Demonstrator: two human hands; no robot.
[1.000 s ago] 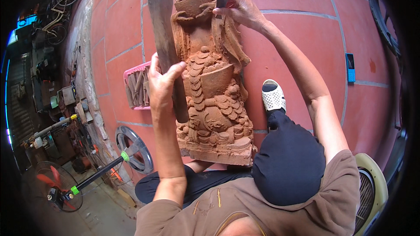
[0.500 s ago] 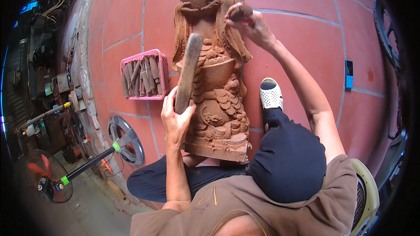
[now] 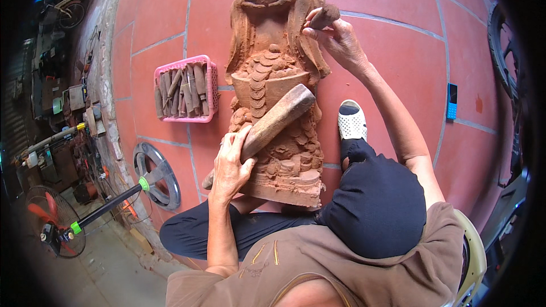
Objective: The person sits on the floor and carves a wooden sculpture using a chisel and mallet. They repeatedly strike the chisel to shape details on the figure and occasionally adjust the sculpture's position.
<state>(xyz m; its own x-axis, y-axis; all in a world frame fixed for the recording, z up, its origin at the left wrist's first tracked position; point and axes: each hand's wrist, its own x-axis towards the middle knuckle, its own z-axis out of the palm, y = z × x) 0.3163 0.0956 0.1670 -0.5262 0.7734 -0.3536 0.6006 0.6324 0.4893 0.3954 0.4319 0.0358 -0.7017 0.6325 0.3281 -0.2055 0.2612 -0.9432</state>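
The carved wooden statue (image 3: pixel 277 79) lies on the red tile floor (image 3: pixel 409 57). Left hand (image 3: pixel 230 165), fingers wrapped tight round the wooden mallet (image 3: pixel 267 128), rests it across the statue's lower half. Right hand (image 3: pixel 335 37) pinches a chisel handle (image 3: pixel 325 16) against the statue's upper right edge.

A carving workshop: wooden statue (image 3: pixel 276 88), basket of chisels (image 3: pixel 185 88), tiled floor (image 3: pixel 398 51).

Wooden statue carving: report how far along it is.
Done: the wooden statue already shows carved coins, scales and a figure. In hand: the left hand holds a wooden mallet; the right hand sets a chisel handle near the upper part. What's left can't be judged.
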